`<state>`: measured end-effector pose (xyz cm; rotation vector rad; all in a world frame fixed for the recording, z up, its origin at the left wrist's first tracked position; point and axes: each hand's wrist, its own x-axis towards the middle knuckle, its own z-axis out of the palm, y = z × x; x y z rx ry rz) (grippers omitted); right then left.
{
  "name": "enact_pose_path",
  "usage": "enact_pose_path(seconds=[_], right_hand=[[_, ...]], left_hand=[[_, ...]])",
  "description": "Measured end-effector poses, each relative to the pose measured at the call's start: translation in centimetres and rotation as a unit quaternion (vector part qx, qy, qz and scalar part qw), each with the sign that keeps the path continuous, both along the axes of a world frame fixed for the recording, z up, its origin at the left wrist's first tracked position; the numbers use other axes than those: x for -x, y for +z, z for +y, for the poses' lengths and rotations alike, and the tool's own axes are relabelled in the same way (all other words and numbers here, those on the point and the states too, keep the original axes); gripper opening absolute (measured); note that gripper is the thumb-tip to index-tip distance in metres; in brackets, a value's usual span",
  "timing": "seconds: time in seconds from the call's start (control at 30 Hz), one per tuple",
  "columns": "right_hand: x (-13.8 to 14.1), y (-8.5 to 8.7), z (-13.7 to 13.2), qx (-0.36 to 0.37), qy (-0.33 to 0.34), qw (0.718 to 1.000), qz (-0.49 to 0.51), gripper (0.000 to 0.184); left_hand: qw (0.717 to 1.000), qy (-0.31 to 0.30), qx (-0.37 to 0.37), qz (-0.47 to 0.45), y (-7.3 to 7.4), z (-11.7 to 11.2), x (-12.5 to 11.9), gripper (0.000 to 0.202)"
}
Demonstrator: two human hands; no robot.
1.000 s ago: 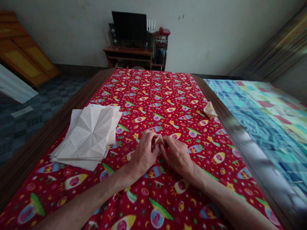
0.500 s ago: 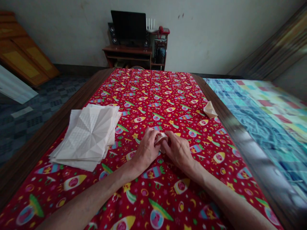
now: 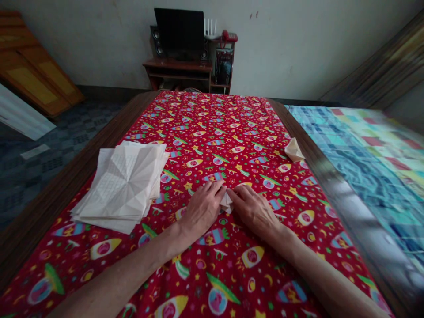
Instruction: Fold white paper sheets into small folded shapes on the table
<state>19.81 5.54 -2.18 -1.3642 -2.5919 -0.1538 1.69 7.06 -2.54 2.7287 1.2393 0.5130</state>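
A small piece of folded white paper (image 3: 227,203) lies on the red patterned cloth (image 3: 212,145), between my two hands. My left hand (image 3: 207,201) grips its left side, fingers closed and partly covering it. From the right, my right hand (image 3: 250,203) pinches the other edge with thumb and fingertips. Only the middle of the paper shows; the rest is hidden under my fingers. Off to the left rests a stack of creased paper sheets (image 3: 124,181), the top one marked with radiating folds. A folded paper shape (image 3: 294,151) sits near the cloth's right edge.
The cloth covers a bed or table with a dark wooden border (image 3: 344,194). Beyond its far end stands a desk (image 3: 179,66) with a monitor (image 3: 180,31) and a red telephone (image 3: 229,36). Blue checked bedding (image 3: 357,150) spreads to the right.
My hands have lowered and flattened over the folded paper, and the fingers have shifted to its two sides, so more of its middle shows. The view has tilted slightly.
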Motion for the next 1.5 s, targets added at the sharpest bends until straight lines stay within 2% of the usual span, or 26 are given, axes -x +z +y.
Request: enact_pose_path(seconds=[0.07, 0.17, 0.27, 0.37, 0.5, 0.77, 1.03, 1.17, 1.33, 1.5], right_hand=[[-0.2, 0.3, -0.1, 0.013, 0.008, 0.999, -0.035, 0.027], [-0.5, 0.5, -0.3, 0.014, 0.011, 0.999, -0.052, 0.028], [-1.1, 0.2, -0.4, -0.002, 0.013, 1.0, -0.027, 0.029], [-1.9, -0.3, -0.4, -0.041, 0.067, 0.997, 0.026, 0.028], [-2.7, -0.6, -0.2, -0.044, 0.121, 0.989, 0.073, 0.025], [-2.8, 0.0, 0.0, -0.039, 0.145, 0.987, 0.051, 0.026], [-3.5, 0.0, -0.2, -0.011, 0.192, 0.98, 0.039, 0.034], [-3.5, -0.7, 0.1, 0.042, 0.202, 0.977, 0.044, 0.044], [-3.7, -1.0, 0.3, 0.079, 0.198, 0.974, 0.081, 0.049], [-4.3, -0.9, -0.1, 0.072, 0.201, 0.97, 0.112, 0.046]], left_hand=[[0.999, -0.003, -0.009, 0.044, 0.3, -0.2, 0.2, 0.042], [0.998, -0.019, -0.021, 0.057, 0.3, -0.4, 0.6, 0.044], [0.997, -0.055, -0.041, 0.034, 0.0, -0.6, 1.0, 0.037], [0.995, -0.086, -0.044, 0.014, -0.2, -0.8, 1.3, 0.029], [0.995, -0.088, -0.04, 0.011, -0.2, -1.0, 1.4, 0.026], [0.991, -0.099, -0.049, 0.069, 0.2, -1.1, 1.6, 0.028], [0.994, -0.088, -0.002, 0.063, -0.1, -2.3, 2.8, 0.042], [0.993, -0.085, 0.01, 0.079, -0.1, -2.1, 2.7, 0.047], [0.993, -0.086, 0.02, 0.074, 0.2, -1.4, 2.2, 0.046], [0.994, -0.095, 0.003, 0.051, 0.1, -1.6, 2.9, 0.04]])
